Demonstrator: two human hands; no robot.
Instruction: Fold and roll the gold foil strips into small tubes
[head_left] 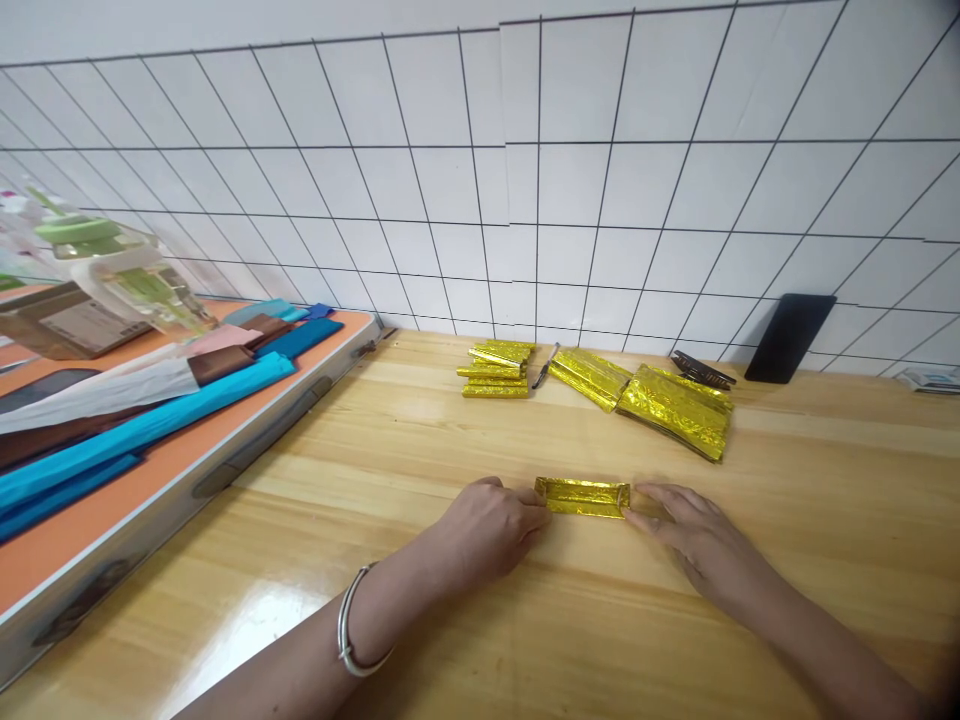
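A folded gold foil paper point(589, 497) lies on the wooden table between my hands, shaped like a long shallow tray with raised edges. My left hand point(491, 525) is closed, its fingertips pinching the left end of the paper. At the opposite end, my right hand point(694, 535) has thumb and fingers around the corner, with the thumb against the end edge. A stack of folded gold strips point(496, 370) sits farther back. Flat gold foil sheets point(679, 410) lie behind my right hand, and a pen point(545, 367) rests between the two groups.
A dark hair clip point(703, 370) lies near the wall, where a black phone-like slab point(790, 338) leans. On the left, an orange-topped surface point(225, 440) holds blue rolled paper point(150, 428), a cardboard box point(71, 320) and a green-lidded bottle point(127, 265).
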